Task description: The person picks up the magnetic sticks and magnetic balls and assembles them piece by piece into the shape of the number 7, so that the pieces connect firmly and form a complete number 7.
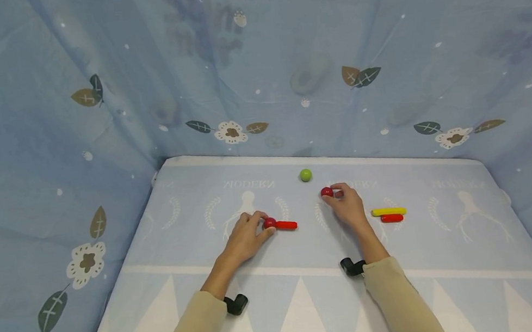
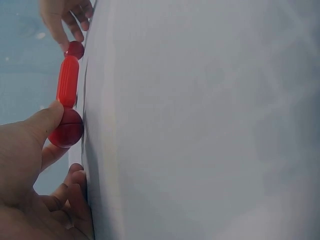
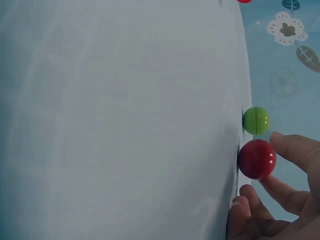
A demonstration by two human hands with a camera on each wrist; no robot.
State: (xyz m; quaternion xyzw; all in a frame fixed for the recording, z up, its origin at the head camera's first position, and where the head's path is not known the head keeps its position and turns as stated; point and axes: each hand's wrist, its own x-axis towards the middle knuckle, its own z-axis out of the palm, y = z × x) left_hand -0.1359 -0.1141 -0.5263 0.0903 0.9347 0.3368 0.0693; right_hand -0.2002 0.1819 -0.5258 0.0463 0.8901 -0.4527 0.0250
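My left hand (image 1: 244, 238) pinches a red ball (image 1: 270, 223) between thumb and fingers, low over the table. A slim red stick (image 1: 286, 225) lies with one end against that ball, pointing right; the left wrist view shows its ridged side beside the ball (image 2: 66, 129). Farther right, my right hand (image 1: 349, 208) has thumb and forefinger around a second red ball (image 1: 326, 192), its other fingers curled below in the right wrist view. Behind this ball sits a green ball (image 1: 305, 175) with a thin seam (image 3: 256, 121), touched by neither hand.
Right of the right hand, a yellow stick (image 1: 389, 211) and a shorter red stick (image 1: 392, 218) lie side by side. A patterned pale cloth covers the table (image 1: 287, 265). Blue curtains (image 1: 284, 65) hang behind the table and along its sides.
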